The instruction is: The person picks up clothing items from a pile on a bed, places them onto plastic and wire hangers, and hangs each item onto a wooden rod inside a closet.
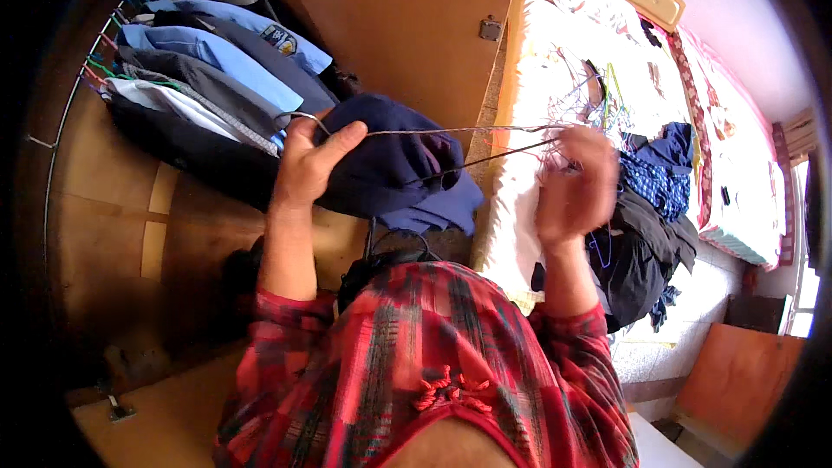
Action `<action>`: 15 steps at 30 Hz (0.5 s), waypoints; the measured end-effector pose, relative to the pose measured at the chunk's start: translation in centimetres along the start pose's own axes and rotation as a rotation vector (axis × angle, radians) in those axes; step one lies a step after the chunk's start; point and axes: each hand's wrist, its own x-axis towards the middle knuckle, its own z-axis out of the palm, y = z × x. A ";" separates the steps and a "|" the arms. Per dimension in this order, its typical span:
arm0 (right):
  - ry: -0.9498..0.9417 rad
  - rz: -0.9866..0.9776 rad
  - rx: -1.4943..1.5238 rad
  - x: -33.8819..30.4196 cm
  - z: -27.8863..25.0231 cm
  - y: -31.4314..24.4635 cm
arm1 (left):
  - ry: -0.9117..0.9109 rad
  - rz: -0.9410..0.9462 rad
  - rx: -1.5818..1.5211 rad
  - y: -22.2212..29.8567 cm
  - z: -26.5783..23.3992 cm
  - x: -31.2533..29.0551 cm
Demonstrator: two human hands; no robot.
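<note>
A thin wire clothes hanger (459, 131) stretches between my two hands. My left hand (308, 156) is closed on its hook end, the thumb lying along the wire. At the hanger's far end my right hand (578, 182), a little blurred, has its fingers curled round the wire. A dark navy garment (390, 152) hangs just behind and below the hanger, and the lower wire crosses in front of it. Whether the wire runs inside the cloth I cannot tell. Bluer cloth (438, 204) shows at the garment's lower edge.
On my left, an open wardrobe holds several hung shirts (208, 56) and jackets on a rail (65, 104). A brown wardrobe door (399, 26) stands ahead. The bed (520, 165) at right bears loose hangers (611, 100), a blue patterned garment (663, 173) and black clothing (641, 251).
</note>
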 end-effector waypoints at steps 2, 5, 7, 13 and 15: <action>0.218 0.516 0.227 -1.5 -2.5 3.4 | -0.097 -0.017 -0.030 0.8 -1.1 0.3; -0.155 0.765 0.302 -4.0 0.1 6.7 | -0.151 -0.033 -0.069 2.6 -1.2 0.0; -0.363 0.595 0.392 -4.8 4.3 4.4 | -0.156 -0.013 -0.045 3.3 -0.9 -0.4; -0.846 0.690 0.403 -8.3 8.5 4.6 | -0.190 0.010 0.056 4.6 -2.2 -1.8; -0.614 0.876 0.479 -9.6 8.9 5.6 | -0.129 0.008 0.223 4.7 -2.9 -2.5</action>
